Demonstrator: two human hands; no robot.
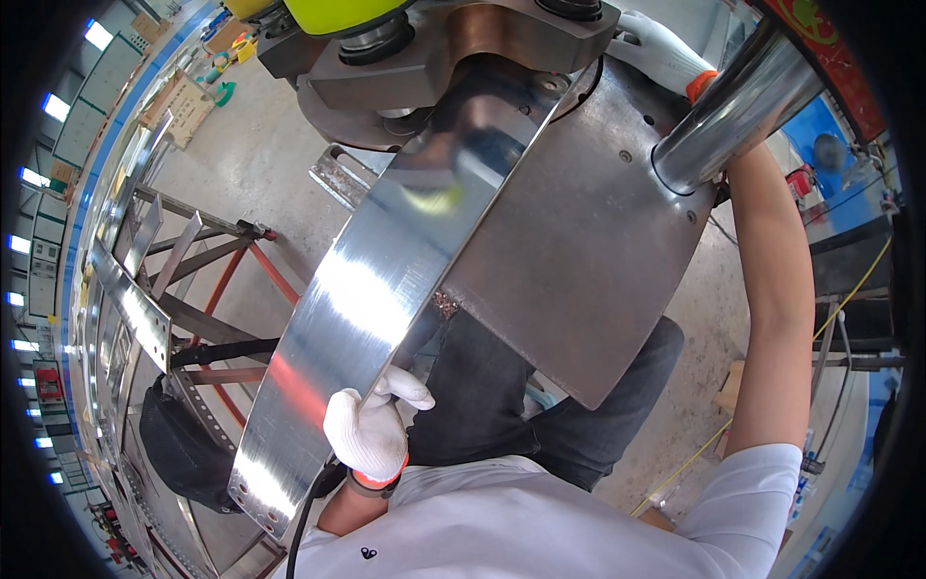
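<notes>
Left hand point(369, 427), white-gloved, grips the lower edge of a long curved metal strip point(357, 309), propping it so its far end feeds into the press machine point(453, 48). Right hand point(656, 48), gloved, rests on the steel machine plate point(579, 241) up top; grip unclear.

A long metal strip point(367, 289) is running from the lower left up under the press head point(453, 48), lying along the left edge of the machine plate point(579, 251). A rack point(145, 299) is standing further left on the floor point(260, 145).
</notes>
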